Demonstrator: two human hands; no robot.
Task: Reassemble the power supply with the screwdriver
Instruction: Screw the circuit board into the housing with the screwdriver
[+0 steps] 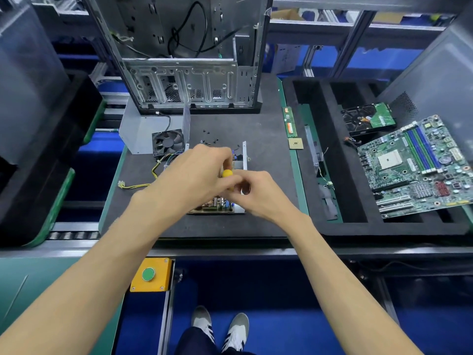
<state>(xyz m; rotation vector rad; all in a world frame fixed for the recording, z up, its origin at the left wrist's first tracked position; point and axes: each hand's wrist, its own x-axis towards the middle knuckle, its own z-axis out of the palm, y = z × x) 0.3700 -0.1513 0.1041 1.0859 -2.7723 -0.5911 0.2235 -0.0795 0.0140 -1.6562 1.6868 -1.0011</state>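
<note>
The opened power supply (239, 165) lies on the dark mat, its metal base and circuit board mostly hidden under my hands. My left hand (194, 175) curls over the board beside the yellow handle of the screwdriver (227, 173). My right hand (252, 193) pinches that handle just below its yellow top. The screwdriver's shaft and tip are hidden. The supply's grey cover (135, 131) with its black fan (167, 142) lies to the rear left, joined by coloured wires (158, 165). Several small black screws (210, 138) lie behind the supply.
An empty computer case (189, 80) stands at the back of the mat. A black foam tray (320, 103) on the right holds a motherboard (414, 165), a hard drive (368, 120), memory sticks (290, 123) and a processor (295, 144). A yellow box with a green button (149, 274) sits below.
</note>
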